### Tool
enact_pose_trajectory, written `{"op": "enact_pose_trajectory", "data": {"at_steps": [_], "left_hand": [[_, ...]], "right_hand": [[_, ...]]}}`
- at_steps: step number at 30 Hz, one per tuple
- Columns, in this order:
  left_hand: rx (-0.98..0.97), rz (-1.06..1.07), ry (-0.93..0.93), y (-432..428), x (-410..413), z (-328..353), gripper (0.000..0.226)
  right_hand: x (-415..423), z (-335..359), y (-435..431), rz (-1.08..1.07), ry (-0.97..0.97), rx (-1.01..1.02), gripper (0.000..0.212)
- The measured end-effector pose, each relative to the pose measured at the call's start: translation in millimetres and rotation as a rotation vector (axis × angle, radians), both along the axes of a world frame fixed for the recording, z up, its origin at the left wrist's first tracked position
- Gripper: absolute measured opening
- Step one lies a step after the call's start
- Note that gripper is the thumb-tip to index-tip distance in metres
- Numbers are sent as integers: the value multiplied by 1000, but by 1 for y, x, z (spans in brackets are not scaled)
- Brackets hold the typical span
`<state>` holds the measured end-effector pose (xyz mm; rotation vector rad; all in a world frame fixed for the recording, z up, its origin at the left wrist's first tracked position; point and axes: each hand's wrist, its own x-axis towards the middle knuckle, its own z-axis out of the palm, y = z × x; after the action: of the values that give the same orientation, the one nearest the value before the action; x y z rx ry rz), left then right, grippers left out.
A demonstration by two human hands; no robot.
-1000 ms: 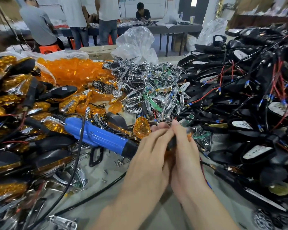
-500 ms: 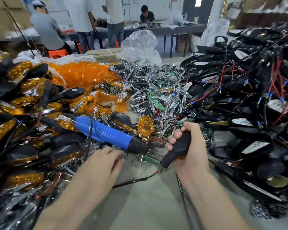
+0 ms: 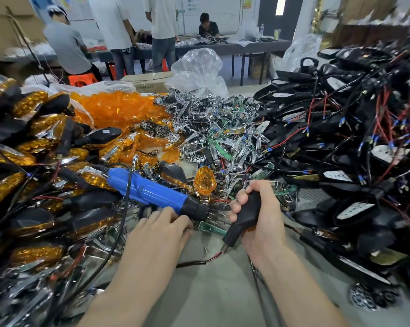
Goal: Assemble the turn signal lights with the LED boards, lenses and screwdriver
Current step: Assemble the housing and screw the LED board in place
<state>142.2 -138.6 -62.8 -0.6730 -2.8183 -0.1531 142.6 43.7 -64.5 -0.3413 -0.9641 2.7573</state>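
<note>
The black plastic turn signal housing (image 3: pixel 247 213) sits just right of the blue electric screwdriver (image 3: pixel 149 192), stem down, red and black wire trailing onto the grey tabletop (image 3: pixel 211 291). The right hand (image 3: pixel 263 223) has its fingers clamped round it. The left hand (image 3: pixel 159 234) is under the screwdriver's black nose, fingertips bunched low; I cannot tell whether they pinch anything. Beyond the nose stands an orange lens (image 3: pixel 204 182), then the chrome reflectors and green LED boards (image 3: pixel 223 138). Wired black housings (image 3: pixel 340 138) are heaped far right.

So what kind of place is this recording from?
Likely a small assembly workshop: heaps of amber lenses and wired black housings cover the bench, and a blue electric screwdriver lies ready.
</note>
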Motion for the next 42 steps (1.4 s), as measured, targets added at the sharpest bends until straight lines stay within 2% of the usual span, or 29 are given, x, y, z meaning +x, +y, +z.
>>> {"op": "enact_pose_trajectory", "data": {"at_steps": [7,12,16,18,21,24,26,28,33,38,40,42], "left_hand": [[76,-38,25,0,2,0,22],[368,37,-58,-1,-6,-1,18],[659,-80,-171,14,-8,15,17],[721,-126,-190,25,-8,25,16],[790,-185,-211,39,-7,36,28],[935,-260,-287,53,-6,39,39],[999,-262,-306,60,-6,37,37],[986,-234,-289,65,-8,36,35],[796,-226,-165,71,-6,40,38],[757,-213,-133,70,-9,44,35],[690,-227,-60,71,-6,46,34],[568,-255,76,73,-2,47,35]], "right_hand": [[1,2,1,24,2,-28,37],[3,4,0,52,9,-44,37],[3,6,-1,98,17,-36,39],[3,6,-3,110,28,-22,40],[1,5,-4,109,25,23,38],[-1,2,-5,117,1,68,26],[-2,1,-6,118,-16,98,22],[-2,0,-7,104,-31,147,23],[0,0,-10,23,-30,180,20],[-1,1,-11,17,-20,177,28],[-2,-1,-10,5,-42,179,24],[-4,-4,-9,3,-90,184,30]]}}
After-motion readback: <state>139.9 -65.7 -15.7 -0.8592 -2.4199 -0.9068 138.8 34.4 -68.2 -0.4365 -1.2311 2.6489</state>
